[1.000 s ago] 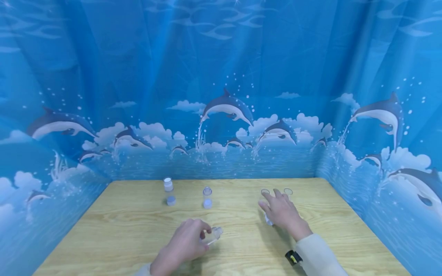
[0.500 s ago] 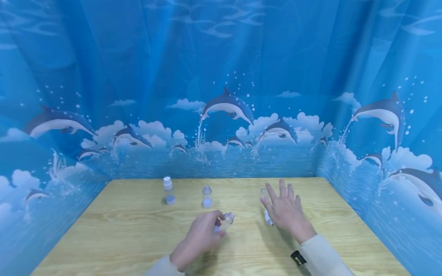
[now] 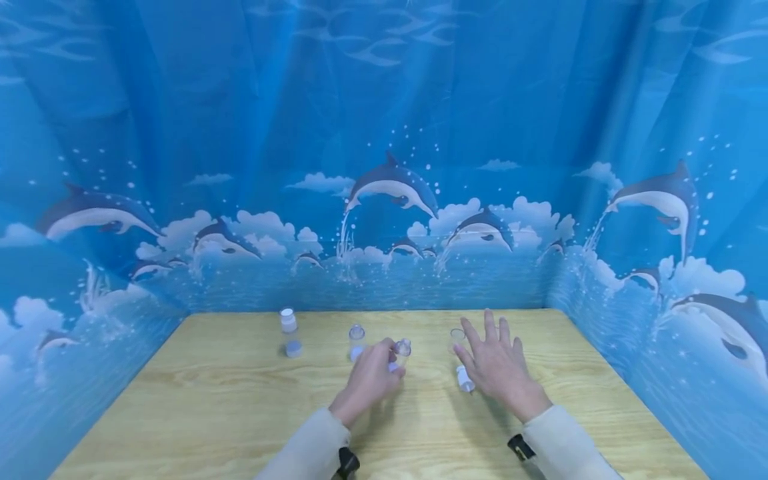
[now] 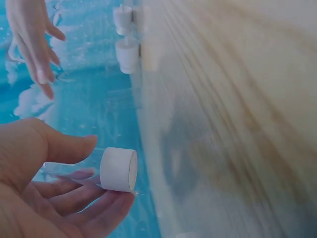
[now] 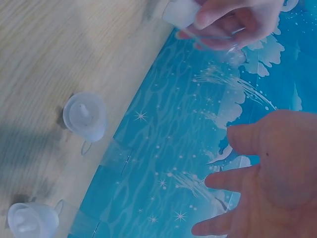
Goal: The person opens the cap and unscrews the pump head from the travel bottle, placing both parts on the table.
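Observation:
Between thumb and fingers, my left hand [image 3: 372, 377] holds a small clear bottle [image 3: 403, 347] with a rounded clear top and a white cylindrical end [image 4: 118, 169]. It is raised over the table, white end down, just right of a similar clear bottle [image 3: 357, 331] with a white base. My right hand [image 3: 495, 363] is spread palm down, with straight fingers and nothing gripped. Close by its thumb are a clear round rim [image 3: 457, 333] and a white piece [image 3: 465, 379]. In the right wrist view, two white pieces with clear tubes stand there, the nearer a white piece [image 5: 85, 116].
A clear container with a white upper part [image 3: 289, 321] stands at the back left of the wooden table [image 3: 210, 400]. A blue curtain [image 3: 384, 100] printed with dolphins rises right behind the table and along both sides. Black bands are on both wrists.
My left hand has moved forward and right with the clear bottle, which has turned from slanted to nearly upright. My right hand's fingers have lifted and spread, staying near the same spot.

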{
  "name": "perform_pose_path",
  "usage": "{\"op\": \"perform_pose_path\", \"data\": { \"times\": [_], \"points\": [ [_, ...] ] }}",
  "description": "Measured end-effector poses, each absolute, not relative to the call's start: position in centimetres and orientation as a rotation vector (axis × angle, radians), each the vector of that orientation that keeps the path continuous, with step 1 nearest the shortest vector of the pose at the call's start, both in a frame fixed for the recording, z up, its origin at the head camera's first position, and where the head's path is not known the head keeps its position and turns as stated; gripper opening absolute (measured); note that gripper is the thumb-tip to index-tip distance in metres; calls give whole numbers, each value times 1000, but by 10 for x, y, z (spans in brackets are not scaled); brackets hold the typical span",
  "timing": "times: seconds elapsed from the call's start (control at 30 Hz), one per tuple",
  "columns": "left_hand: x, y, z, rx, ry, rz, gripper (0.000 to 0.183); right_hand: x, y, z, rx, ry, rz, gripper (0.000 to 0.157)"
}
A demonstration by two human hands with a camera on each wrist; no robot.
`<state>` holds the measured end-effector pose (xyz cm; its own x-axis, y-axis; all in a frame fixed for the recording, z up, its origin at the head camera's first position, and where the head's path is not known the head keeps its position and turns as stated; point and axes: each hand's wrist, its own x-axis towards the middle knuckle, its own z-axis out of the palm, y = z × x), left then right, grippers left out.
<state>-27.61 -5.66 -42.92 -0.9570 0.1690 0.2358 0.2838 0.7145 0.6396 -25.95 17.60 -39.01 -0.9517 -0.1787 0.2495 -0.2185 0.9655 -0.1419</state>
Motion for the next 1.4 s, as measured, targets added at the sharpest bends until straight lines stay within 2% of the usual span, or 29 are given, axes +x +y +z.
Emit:
{"op": "perform_pose_path", "data": {
  "times": [0.17, 0.8, 1.07, 1.4],
  "points": [
    [-290, -52, -435, -309, -2750, -1123, 33, -260, 175, -389, 296, -2900, 274, 60],
    [-320, -39, -444, -128, -2747, -1232, 29, -254, 173, -386, 325, -2916, 315, 61],
    [-333, -43, -450, -78, -2742, -1209, 42, -251, 172, -385, 337, -2907, 353, 61],
    [-334, -40, -451, -96, -2713, -1184, 75, -248, 169, -383, 337, -2914, 334, 61]
  ]
}}
